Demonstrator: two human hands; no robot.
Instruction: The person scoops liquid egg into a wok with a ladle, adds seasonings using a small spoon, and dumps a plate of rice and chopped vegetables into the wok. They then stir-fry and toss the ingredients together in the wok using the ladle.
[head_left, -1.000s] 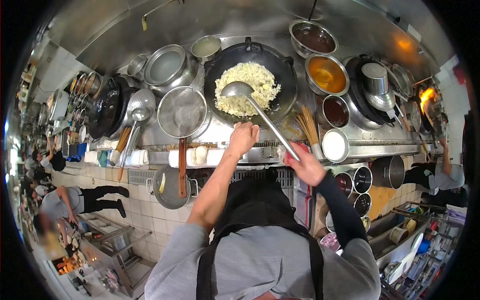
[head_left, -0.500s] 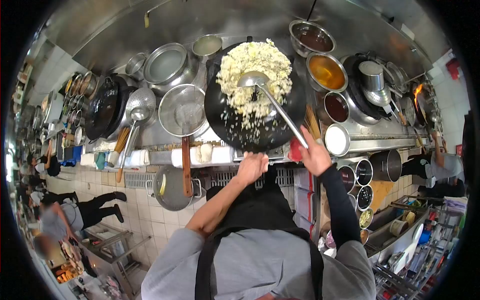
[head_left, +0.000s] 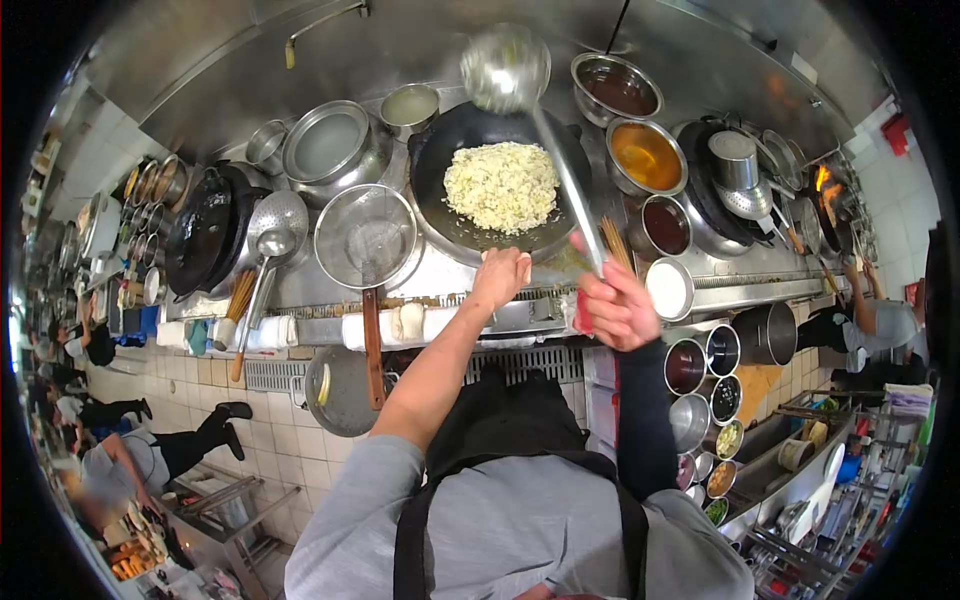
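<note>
In the middle of the head view stands a black wok [head_left: 432, 165]. A pale yellow heap of fried rice [head_left: 500, 188] with small green bits lies in it. My left hand [head_left: 505, 274] is closed on the wok's near rim, with a bit of pale cloth at the fingers. A long-handled steel ladle [head_left: 568, 170] is in my closed right hand [head_left: 618, 308]. Its bowl, smeared by motion, is raised beyond the wok's far edge, apart from the rice.
Bowls of amber liquid [head_left: 648, 157], dark sauce [head_left: 617, 88] and white powder or liquid [head_left: 669, 290] stand right of the wok. To its left are a wire strainer [head_left: 365, 237], a perforated skimmer [head_left: 277, 220] and a lidded pot [head_left: 326, 140]. Flames [head_left: 826, 190] show far right, near a co-worker [head_left: 880, 310].
The ladle has swung up and away from the rice. The wok has come down and back, and the tossed rice has settled into a compact heap. My left hand moved forward with the wok.
</note>
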